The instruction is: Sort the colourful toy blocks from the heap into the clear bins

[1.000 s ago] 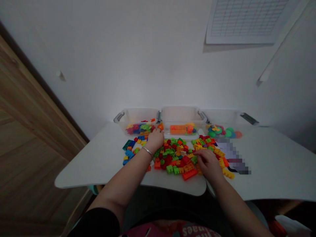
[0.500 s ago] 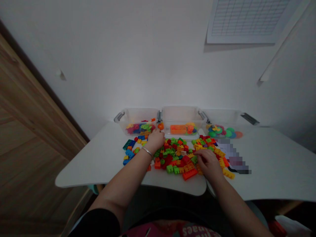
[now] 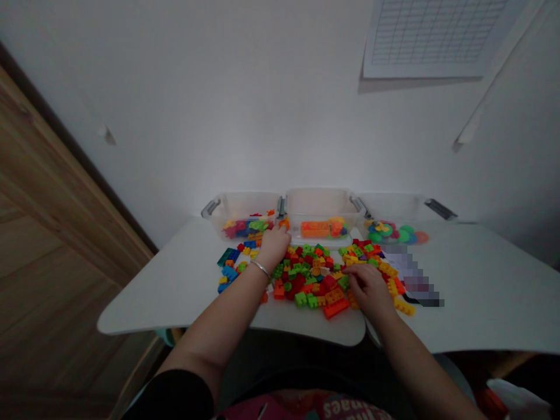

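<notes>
A mixed pile of toy building bricks, mostly red, green, orange and yellow, covers the middle of the table. My left hand, with a silver bangle at the wrist, reaches over the pile's far left part. Its fingers stretch to a small round orange piece in front of the gap between two bins; they overlap it, and a grip on it does not show. My right hand rests at the right side of the pile. Thumb and forefinger are apart beside a green brick, with nothing visible between them.
Three clear plastic bins stand along the wall: the left bin with mixed toy pieces, the middle bin with orange blocks, the right bin with round coloured pieces. A blurred-out object lies right of the bricks on the white table.
My left hand has moved slightly forward, its fingers now over the round orange piece. My right hand has stayed in place. The pile looks the same.
</notes>
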Available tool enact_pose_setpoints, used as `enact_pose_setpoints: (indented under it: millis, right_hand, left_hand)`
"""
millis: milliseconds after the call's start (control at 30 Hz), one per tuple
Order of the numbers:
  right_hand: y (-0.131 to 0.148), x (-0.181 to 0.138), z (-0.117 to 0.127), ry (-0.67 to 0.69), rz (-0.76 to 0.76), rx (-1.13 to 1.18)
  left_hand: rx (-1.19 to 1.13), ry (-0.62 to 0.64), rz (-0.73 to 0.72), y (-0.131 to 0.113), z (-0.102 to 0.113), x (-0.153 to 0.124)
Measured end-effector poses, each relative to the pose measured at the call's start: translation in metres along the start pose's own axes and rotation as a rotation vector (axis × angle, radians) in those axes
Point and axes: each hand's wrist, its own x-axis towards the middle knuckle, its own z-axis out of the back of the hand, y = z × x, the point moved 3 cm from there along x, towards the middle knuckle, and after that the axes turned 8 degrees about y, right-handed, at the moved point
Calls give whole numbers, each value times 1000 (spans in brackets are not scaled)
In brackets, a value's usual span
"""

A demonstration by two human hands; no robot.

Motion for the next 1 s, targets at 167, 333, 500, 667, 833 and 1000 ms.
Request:
enact_pose_setpoints:
  millis: [167, 333, 500, 667, 833, 1000]
  right_hand:
    - [0, 0, 0, 8, -16, 9]
    - [1, 0, -1, 5, -33, 23]
    - [0, 0, -1, 0, -24, 10]
    - [0, -1, -2, 3, -3, -7]
    - [1, -1, -2, -12, 9, -20]
    - [0, -1, -2, -9, 8, -8]
  left_hand:
    - [10, -16, -62, 3, 10, -6]
    - [-165, -180, -306, 9, 29, -16]
    - [-551, -629, -67, 42, 51, -25]
    - [-573, -774, 318, 82, 48, -30]
    - [-468, -576, 503, 98, 25, -30]
    - [-437, -557, 509, 96, 19, -30]
